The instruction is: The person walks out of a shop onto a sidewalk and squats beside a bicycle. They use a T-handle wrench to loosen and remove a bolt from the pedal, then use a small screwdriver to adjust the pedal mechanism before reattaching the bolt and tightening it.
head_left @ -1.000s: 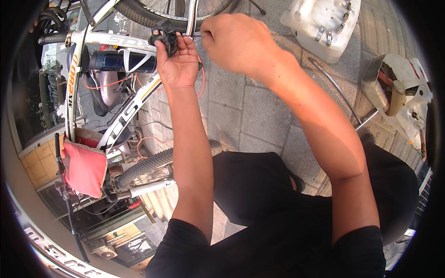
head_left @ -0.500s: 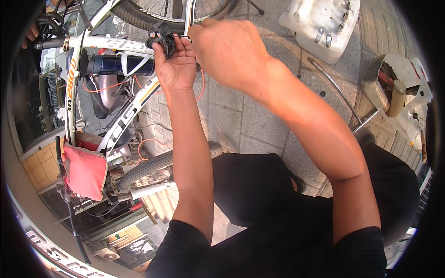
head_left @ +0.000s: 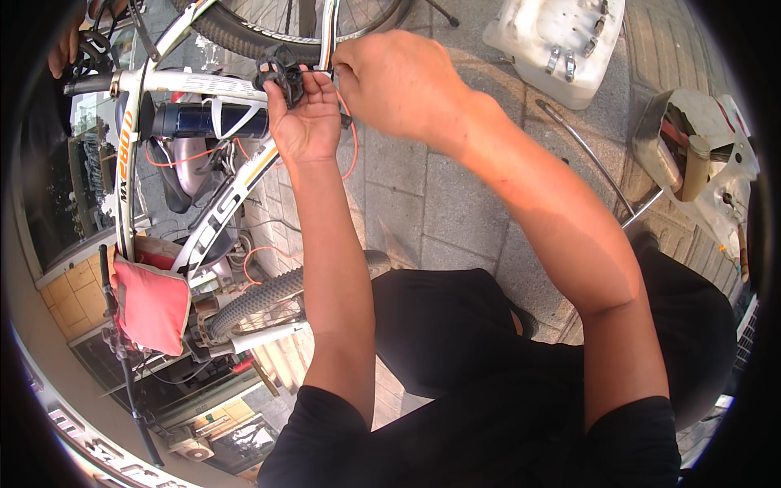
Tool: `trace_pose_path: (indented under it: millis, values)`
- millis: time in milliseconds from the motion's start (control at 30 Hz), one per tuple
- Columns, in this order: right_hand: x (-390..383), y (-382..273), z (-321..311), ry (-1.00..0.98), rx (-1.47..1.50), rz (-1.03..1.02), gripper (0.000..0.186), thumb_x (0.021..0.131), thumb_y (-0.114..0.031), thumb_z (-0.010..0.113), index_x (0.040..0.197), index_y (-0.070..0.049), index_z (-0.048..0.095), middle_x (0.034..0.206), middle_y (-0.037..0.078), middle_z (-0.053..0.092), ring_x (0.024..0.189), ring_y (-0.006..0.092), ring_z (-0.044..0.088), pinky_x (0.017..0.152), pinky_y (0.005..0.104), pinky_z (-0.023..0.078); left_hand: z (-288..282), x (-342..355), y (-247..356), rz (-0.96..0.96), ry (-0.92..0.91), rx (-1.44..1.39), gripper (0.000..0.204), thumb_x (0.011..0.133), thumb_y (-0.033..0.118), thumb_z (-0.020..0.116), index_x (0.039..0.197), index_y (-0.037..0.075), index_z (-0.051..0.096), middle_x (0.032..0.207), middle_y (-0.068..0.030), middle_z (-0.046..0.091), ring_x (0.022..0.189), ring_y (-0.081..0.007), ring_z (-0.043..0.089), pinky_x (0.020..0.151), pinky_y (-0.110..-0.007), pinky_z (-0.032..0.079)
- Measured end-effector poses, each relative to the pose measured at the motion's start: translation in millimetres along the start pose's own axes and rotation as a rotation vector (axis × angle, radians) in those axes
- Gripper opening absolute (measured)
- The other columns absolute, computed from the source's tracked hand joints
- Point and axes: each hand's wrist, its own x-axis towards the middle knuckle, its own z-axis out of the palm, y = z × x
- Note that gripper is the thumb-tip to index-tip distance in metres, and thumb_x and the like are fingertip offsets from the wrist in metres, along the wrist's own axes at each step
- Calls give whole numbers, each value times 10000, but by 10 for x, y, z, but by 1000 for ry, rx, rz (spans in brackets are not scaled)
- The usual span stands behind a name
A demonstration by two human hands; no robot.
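Observation:
My left hand (head_left: 307,122) is turned palm up, its fingers curled around a black bicycle pedal (head_left: 281,75) beside the white bike frame (head_left: 220,83). Just right of it, my right hand (head_left: 403,85) is closed in a fist with its back toward me. A thin dark rod runs between the pedal and that fist; what the fingers grip is mostly hidden. Behind both hands rises the spoked wheel with its black tyre (head_left: 244,37). A dark blue bottle (head_left: 183,120) sits in a white cage on the frame.
At the upper right stands a white plastic container (head_left: 541,61) with metal clips. A cut-open container (head_left: 663,138) holds tools, near a bent metal bar (head_left: 586,150) on the paving. A red bag (head_left: 150,305) hangs on the bike. Another person's hand (head_left: 61,55) shows upper left.
My right hand has shifted very slightly, and its wrist has turned a little. The left hand keeps its hold on the pedal. The view has drifted slightly.

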Motion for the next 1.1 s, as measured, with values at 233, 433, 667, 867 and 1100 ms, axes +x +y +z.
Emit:
trace_pose_path:
  millis: [233,433,667,867,1100]
  values:
    - [145,274,10,-64,305,22,263,887,-190,591,1000,-33,769,909,236,727,872,422,700,789,468,564,46,-47,-14,1,-34,-6,358,934,293,769,1134,18,659,1039,-169,733,931,-276,718,927,-461,567]
    - [78,187,14,36,169,-24,265,911,-219,587,997,-43,765,888,202,738,863,413,702,785,471,564,8,-18,-1,8,-40,7,360,937,286,760,1138,4,660,1055,-161,731,996,-281,712,1016,-457,529]
    - [39,33,-38,-23,-46,-50,204,854,-195,611,946,-86,757,903,163,758,896,355,742,786,479,579,41,-43,-16,-8,-39,-14,375,946,302,756,1150,5,649,1058,-168,731,922,-279,725,942,-457,563]
    - [52,25,-80,-10,-66,-100,198,839,-193,620,912,-72,760,873,167,754,884,360,741,777,475,579,20,-21,-7,6,-25,24,385,942,306,761,1160,11,642,1068,-174,726,922,-281,725,934,-453,571]
    - [60,47,-96,-21,-46,-107,205,835,-197,626,916,-70,765,871,166,754,886,356,741,775,473,579,23,-18,-17,-5,-40,24,358,943,306,759,1149,31,658,1051,-166,733,926,-275,724,932,-454,573]
